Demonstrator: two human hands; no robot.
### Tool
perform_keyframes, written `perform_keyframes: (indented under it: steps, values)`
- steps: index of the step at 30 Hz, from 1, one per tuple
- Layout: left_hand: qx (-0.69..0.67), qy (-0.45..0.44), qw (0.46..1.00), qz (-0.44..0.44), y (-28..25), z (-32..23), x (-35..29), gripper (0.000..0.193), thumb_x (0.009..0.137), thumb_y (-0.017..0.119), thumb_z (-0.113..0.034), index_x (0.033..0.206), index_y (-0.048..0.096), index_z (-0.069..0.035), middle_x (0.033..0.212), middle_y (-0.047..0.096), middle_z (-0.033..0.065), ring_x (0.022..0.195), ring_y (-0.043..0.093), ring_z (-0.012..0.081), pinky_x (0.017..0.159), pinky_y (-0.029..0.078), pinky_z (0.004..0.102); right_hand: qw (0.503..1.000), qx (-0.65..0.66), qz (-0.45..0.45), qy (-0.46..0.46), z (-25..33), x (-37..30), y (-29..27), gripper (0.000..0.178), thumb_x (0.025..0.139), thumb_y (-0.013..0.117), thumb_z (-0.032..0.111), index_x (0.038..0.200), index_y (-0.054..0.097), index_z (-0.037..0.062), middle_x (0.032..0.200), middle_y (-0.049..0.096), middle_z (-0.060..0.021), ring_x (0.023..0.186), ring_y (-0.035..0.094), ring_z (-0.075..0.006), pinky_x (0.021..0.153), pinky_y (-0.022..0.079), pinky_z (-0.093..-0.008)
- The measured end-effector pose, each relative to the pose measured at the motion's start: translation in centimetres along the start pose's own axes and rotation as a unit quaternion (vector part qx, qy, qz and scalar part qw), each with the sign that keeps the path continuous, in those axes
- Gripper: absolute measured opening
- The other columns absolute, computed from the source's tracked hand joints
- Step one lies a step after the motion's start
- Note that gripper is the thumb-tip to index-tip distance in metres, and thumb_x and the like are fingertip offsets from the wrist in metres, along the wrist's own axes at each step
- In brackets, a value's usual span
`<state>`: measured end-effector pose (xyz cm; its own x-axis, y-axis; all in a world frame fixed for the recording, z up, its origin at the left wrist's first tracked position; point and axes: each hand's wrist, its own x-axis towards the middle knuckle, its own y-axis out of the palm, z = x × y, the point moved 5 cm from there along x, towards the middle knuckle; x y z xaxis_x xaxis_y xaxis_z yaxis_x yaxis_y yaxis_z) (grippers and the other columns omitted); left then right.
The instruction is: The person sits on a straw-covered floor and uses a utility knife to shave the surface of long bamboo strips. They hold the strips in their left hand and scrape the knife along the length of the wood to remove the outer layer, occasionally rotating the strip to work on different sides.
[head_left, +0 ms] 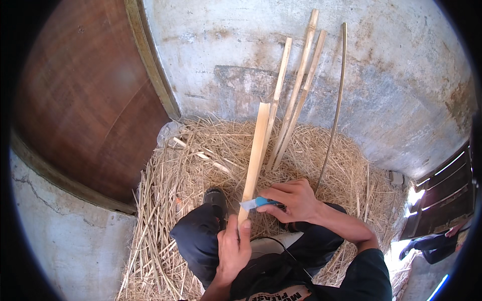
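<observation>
A split bamboo strip (257, 145) slants up and away from me, its pale inner side showing. Its lower end is gripped in my left hand (234, 246), the thumb lying along the strip. My right hand (292, 200) is closed round the blue handle of a utility knife (261, 201). The short metal blade lies across the strip, a little above my left thumb, and appears to touch it. Part of the knife handle is hidden by my right fingers.
Several bamboo poles (300, 70) lean on the stained wall (221, 45), with a thin dark stick (341, 75) to their right. Straw and shavings (165, 236) cover the floor round my legs. A brown door panel (85, 95) stands at left, dark wooden slats (442, 195) at right.
</observation>
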<state>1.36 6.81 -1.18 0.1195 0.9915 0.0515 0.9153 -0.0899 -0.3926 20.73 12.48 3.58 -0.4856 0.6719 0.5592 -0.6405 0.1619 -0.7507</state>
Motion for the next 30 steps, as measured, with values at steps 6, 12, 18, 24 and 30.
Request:
perform_keyframes:
  steps: [6, 12, 18, 24, 30]
  values:
    - [-0.007, 0.004, 1.000, -0.005, 0.2, 0.9, 0.0, 0.027, 0.114, 0.052, -0.023, 0.098, 0.051, -0.001, 0.063, 0.053, 0.0145, 0.053, 0.054, 0.0299, 0.052, 0.041, 0.0410, 1.000, -0.017, 0.013, 0.010, -0.6, -0.1, 0.6, 0.032, 0.094, 0.079, 0.046, 0.108, 0.075, 0.0178, 0.076, 0.068, -0.0011, 0.057, 0.068, -0.0260, 0.048, 0.050, -0.0369]
    - [-0.014, -0.009, 1.000, -0.004, -0.1, 1.0, -0.1, 0.026, 0.115, 0.050, -0.021, 0.096, 0.051, -0.002, 0.060, 0.049, 0.0107, 0.050, 0.050, 0.0216, 0.051, 0.038, 0.0378, 0.999, -0.044, -0.010, -0.001, -1.0, 0.3, 0.4, 0.033, 0.093, 0.080, 0.047, 0.108, 0.076, 0.0181, 0.075, 0.067, -0.0010, 0.057, 0.068, -0.0240, 0.047, 0.049, -0.0370]
    - [-0.001, -0.025, 0.999, 0.034, -0.1, 1.1, -1.1, 0.024, 0.112, 0.055, -0.020, 0.098, 0.052, -0.001, 0.065, 0.056, 0.0232, 0.061, 0.061, 0.0484, 0.055, 0.044, 0.0501, 0.989, -0.074, -0.118, 0.043, -4.1, 0.7, -1.1, 0.025, 0.098, 0.077, 0.037, 0.105, 0.081, 0.0132, 0.074, 0.072, -0.0058, 0.057, 0.069, -0.0216, 0.049, 0.052, -0.0344]
    - [-0.010, -0.034, 0.999, 0.037, -0.1, 4.3, -4.2, 0.029, 0.113, 0.054, -0.022, 0.092, 0.051, -0.002, 0.063, 0.051, 0.0117, 0.053, 0.049, 0.0207, 0.055, 0.041, 0.0401, 0.941, -0.069, -0.214, 0.254, -10.9, 1.0, -7.5, 0.029, 0.105, 0.070, 0.033, 0.107, 0.080, 0.0068, 0.066, 0.069, -0.0059, 0.055, 0.062, -0.0158, 0.052, 0.051, -0.0354]
    - [-0.116, -0.072, 0.988, 0.078, 0.0, 6.1, -3.1, 0.041, 0.116, 0.047, -0.033, 0.089, 0.053, -0.002, 0.062, 0.049, 0.0098, 0.054, 0.048, 0.0250, 0.056, 0.039, 0.0407, 0.984, -0.017, -0.096, 0.147, -8.4, 0.2, -3.8, 0.031, 0.102, 0.074, 0.036, 0.108, 0.079, 0.0062, 0.076, 0.072, -0.0083, 0.056, 0.064, -0.0215, 0.053, 0.051, -0.0362]
